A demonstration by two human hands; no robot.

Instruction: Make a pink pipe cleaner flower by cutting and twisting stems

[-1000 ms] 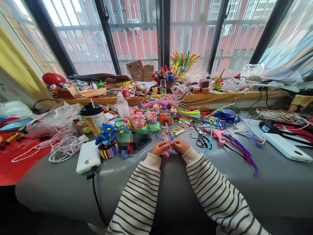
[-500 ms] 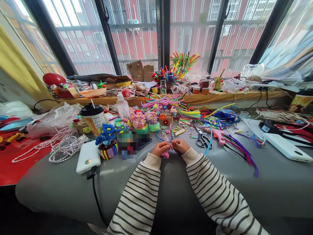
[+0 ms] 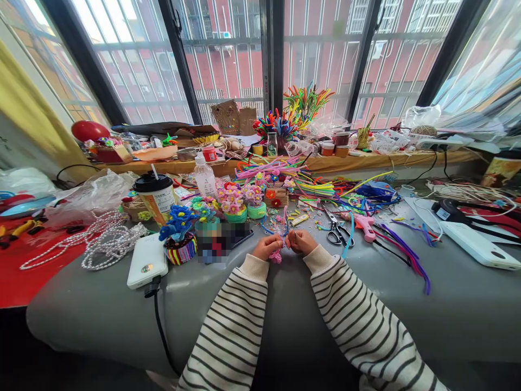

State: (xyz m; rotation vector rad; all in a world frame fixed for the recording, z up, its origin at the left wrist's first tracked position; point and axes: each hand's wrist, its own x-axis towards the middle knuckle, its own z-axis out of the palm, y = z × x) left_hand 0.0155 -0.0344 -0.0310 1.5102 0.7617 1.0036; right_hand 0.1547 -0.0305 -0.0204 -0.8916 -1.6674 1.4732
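Near the middle of the grey table, my left hand [image 3: 266, 247] is closed on a pink fuzzy pipe-cleaner piece [image 3: 275, 256], whose curled end hangs below the fingers. Thin pink and blue stems [image 3: 285, 221] stick up between the hands. Close beside it on the right, my right hand [image 3: 302, 242] is pinched, with its fingertips at the stems; what exactly they grip is too small to tell. Black-handled scissors [image 3: 335, 232] and a pink glue gun [image 3: 365, 227] lie to the right of the hands.
Left of the hands stand pipe-cleaner flower pots [image 3: 235, 209], a blue-flowered pot [image 3: 180, 250], a lidded cup [image 3: 157, 198] and a white power bank [image 3: 147, 262] with a black cable. Loose pipe cleaners [image 3: 313, 189] lie behind. At right is another white power bank [image 3: 480, 245].
My right hand has turned slightly and its fingers have shifted a little at the stems. My left hand has hardly moved.
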